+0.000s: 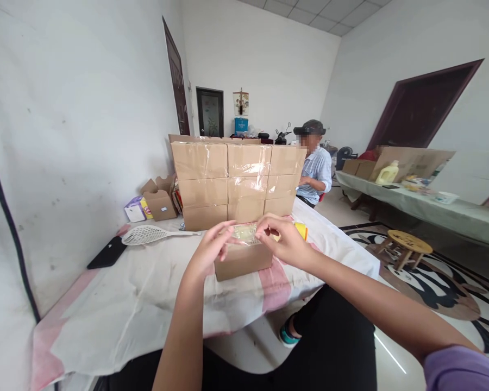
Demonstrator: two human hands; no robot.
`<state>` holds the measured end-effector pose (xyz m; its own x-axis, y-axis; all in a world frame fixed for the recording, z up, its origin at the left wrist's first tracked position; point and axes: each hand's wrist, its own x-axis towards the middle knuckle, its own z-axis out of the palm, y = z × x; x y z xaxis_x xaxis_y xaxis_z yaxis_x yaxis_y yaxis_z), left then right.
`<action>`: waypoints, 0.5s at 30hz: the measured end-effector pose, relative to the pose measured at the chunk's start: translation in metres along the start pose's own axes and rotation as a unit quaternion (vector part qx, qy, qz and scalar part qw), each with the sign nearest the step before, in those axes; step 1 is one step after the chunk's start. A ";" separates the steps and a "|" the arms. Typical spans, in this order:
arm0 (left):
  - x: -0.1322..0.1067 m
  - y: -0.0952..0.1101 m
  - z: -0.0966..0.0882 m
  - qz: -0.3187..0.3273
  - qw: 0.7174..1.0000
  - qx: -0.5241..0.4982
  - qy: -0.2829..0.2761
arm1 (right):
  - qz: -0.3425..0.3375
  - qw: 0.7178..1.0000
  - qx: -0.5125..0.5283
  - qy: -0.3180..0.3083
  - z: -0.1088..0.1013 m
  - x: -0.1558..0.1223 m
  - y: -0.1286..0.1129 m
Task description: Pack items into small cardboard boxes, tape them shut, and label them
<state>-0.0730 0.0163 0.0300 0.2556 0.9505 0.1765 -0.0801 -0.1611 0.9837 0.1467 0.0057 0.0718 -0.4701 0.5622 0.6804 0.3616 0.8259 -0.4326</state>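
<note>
A clear, shiny plastic piece (245,233) lies over the near cardboard box (243,264), between my hands. My right hand (283,239) pinches its right edge with thumb and fingertips. At its left end is my left hand (215,244), fingers stretched and apart; whether they touch the plastic I cannot tell. The box's brown front side faces me, and its top is partly hidden by the plastic and my hands. Behind my right wrist, something yellow (300,231) shows in part.
Stacked, taped cardboard boxes (246,184) form a wall behind my hands. To the left lie a white slotted spoon (146,234), a black phone (108,252) and an opened carton (160,203). A person (315,168) sits beyond the stack; a wooden stool (407,243) stands right.
</note>
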 end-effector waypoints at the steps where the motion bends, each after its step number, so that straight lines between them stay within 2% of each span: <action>1: 0.002 -0.001 -0.001 -0.006 0.999 0.000 0.038 | -0.050 0.999 -0.013 0.014 0.001 -0.004 -0.006; 4: 0.008 -0.006 -0.010 -0.009 0.994 0.020 0.104 | -0.159 0.985 -0.044 0.041 -0.002 -0.013 -0.029; 6: 0.008 -0.008 -0.018 0.006 0.988 0.039 0.147 | -0.155 0.985 -0.045 0.054 -0.010 -0.013 -0.042; 8: 0.007 -0.009 -0.026 0.023 0.983 0.047 0.176 | -0.093 0.994 -0.034 0.050 -0.019 -0.007 -0.047; 10: 0.005 -0.010 -0.034 0.034 0.977 0.061 0.200 | -0.002 1.000 -0.008 0.012 -0.027 0.005 -0.038; 12: 0.005 -0.012 -0.039 0.042 0.971 0.079 0.223 | 0.086 0.994 0.030 -0.053 -0.028 0.021 -0.016; 15: 0.009 -0.018 -0.043 0.053 0.961 0.109 0.247 | 0.215 0.963 0.066 -0.147 -0.012 0.047 0.031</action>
<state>-0.1111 0.0388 0.0127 -0.2356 0.9271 0.2915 0.1364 -0.2654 0.9544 0.1456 0.0574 0.0978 -0.5133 0.8259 0.2332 0.4777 0.5007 -0.7219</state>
